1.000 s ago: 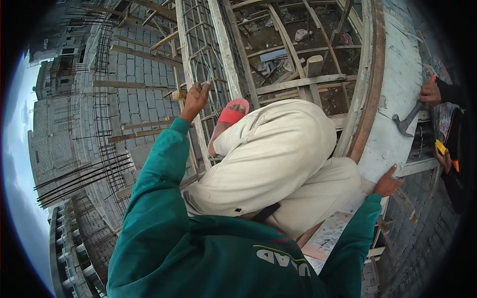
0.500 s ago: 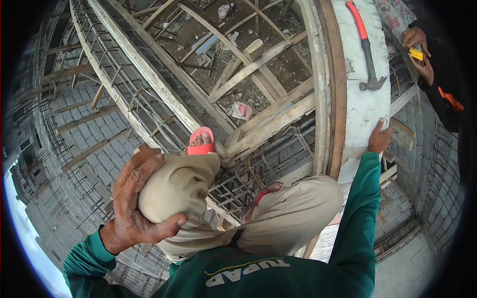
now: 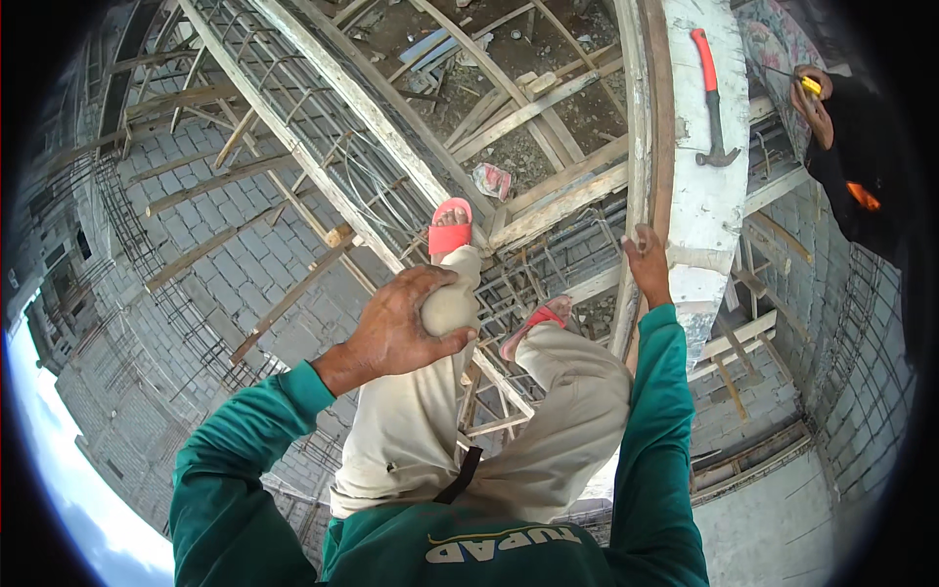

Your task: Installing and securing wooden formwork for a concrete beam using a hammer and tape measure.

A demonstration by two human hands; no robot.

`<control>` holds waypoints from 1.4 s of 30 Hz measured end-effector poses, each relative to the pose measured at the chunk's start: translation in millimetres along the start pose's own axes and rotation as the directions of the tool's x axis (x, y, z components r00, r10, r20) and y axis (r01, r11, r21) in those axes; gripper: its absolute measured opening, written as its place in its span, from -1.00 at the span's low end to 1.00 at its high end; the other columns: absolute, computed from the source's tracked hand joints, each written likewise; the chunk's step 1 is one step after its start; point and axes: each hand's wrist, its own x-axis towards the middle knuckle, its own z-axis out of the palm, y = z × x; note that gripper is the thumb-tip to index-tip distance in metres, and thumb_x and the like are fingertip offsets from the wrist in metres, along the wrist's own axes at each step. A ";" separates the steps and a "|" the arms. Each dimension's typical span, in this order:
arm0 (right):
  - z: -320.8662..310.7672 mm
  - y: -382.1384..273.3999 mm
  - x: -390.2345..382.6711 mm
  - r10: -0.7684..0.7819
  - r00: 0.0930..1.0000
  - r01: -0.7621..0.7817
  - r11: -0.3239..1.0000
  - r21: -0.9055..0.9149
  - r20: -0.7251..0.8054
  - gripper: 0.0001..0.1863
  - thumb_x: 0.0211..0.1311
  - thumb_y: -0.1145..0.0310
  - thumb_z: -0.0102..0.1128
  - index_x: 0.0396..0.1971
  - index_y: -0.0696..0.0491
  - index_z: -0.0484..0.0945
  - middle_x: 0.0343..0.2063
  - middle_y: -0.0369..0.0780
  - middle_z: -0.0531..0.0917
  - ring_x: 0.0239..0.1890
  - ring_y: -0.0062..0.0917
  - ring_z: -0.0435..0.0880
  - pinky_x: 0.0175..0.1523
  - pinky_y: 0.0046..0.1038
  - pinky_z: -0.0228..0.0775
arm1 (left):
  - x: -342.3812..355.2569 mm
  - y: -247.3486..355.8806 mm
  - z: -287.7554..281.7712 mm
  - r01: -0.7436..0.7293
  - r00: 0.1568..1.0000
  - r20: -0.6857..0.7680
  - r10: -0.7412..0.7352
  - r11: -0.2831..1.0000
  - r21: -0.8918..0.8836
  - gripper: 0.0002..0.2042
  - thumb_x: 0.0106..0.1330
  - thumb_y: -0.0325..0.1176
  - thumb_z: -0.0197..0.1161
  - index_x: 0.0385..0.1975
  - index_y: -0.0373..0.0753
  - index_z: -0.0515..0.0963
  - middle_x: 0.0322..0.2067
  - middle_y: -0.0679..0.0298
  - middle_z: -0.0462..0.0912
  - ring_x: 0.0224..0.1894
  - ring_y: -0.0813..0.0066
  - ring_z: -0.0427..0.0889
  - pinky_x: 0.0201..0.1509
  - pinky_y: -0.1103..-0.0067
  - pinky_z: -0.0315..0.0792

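My left hand [image 3: 406, 318] cups my left knee [image 3: 451, 311], its thumb spread wide from the fingers and no tool in it. Beside my right leg, my right hand [image 3: 648, 262] leans on the brown wooden board [image 3: 660, 127], fingers apart near the board's left edge. Along that board runs a pale white slab [image 3: 696, 201]. On the slab lies a claw hammer [image 3: 714, 103] with a red and black handle, beyond the reach of my fingertips. Both my feet wear red sandals; the left sandal [image 3: 450, 238] rests near a timber corner.
At the right, a person in dark clothes holds a yellow tape measure [image 3: 811, 86]. Steel rebar [image 3: 293, 108] lies between long form boards [image 3: 362, 108] at the left. Timber braces [image 3: 528, 115] cross an opening over rubble-strewn ground. Grey block walls [image 3: 220, 235] stand far below.
My right hand has shifted left from the white slab's outer edge to the brown board. My legs have stretched forward, and my left hand has travelled with the knee. The hammer stays on the slab.
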 end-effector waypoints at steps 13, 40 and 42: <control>-1.8 -149.4 -213.1 0.022 0.950 -0.123 0.943 0.308 0.312 -0.76 0.31 0.29 0.22 -0.26 0.17 0.68 -0.43 -0.20 0.68 -0.42 -0.52 0.67 -0.30 -0.52 0.56 | -101.9 26.3 47.1 0.370 0.895 -0.259 -0.362 0.929 -0.021 -0.18 0.11 0.16 0.35 0.22 -0.42 0.44 0.13 -0.16 0.55 0.19 -0.05 0.55 0.26 0.05 0.40; -236.1 -244.3 -331.3 0.158 0.913 -0.296 0.890 0.347 0.375 -0.68 0.33 0.28 0.20 -0.03 0.18 0.59 -0.39 -0.10 0.71 -0.54 -0.43 0.69 -0.61 -0.47 0.34 | -410.7 45.6 106.3 0.679 0.530 -0.148 -0.835 0.523 -0.515 -0.38 0.31 0.25 0.14 -0.32 -0.33 0.73 -0.28 -0.17 0.73 -0.13 -0.07 0.74 -0.04 0.15 0.57; -245.7 -261.6 -335.4 0.197 0.915 -0.312 0.898 0.310 0.352 -0.67 0.34 0.27 0.20 -0.03 0.19 0.58 -0.39 -0.10 0.71 -0.54 -0.44 0.69 -0.60 -0.48 0.36 | -422.4 59.1 105.7 0.511 0.851 -0.100 -0.516 0.857 -0.066 -0.37 0.34 0.22 0.05 -0.09 -0.32 0.68 -0.12 -0.16 0.71 -0.04 -0.11 0.71 0.06 0.11 0.54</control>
